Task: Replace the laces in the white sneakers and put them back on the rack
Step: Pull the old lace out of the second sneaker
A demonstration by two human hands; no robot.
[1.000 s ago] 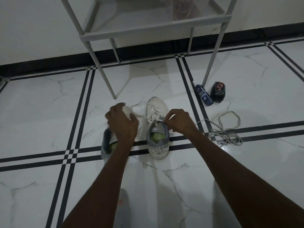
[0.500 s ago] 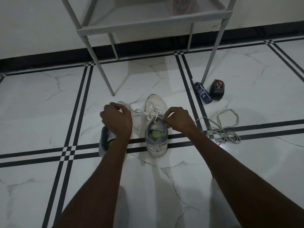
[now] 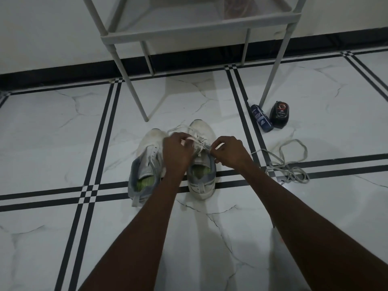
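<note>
My left hand (image 3: pixel 177 153) and right hand (image 3: pixel 230 153) each pinch an end of the white lace (image 3: pixel 197 141) over the right sneaker (image 3: pixel 201 164), which stands at the floor's centre, heel toward me. The left sneaker (image 3: pixel 147 162), at its 9 o'clock, shows bare eyelets. I judge I'm tying off: pull both ends evenly, keep tension low. A loose lace (image 3: pixel 287 162) lies at 3 o'clock, the rack (image 3: pixel 199 30) at 12.
</note>
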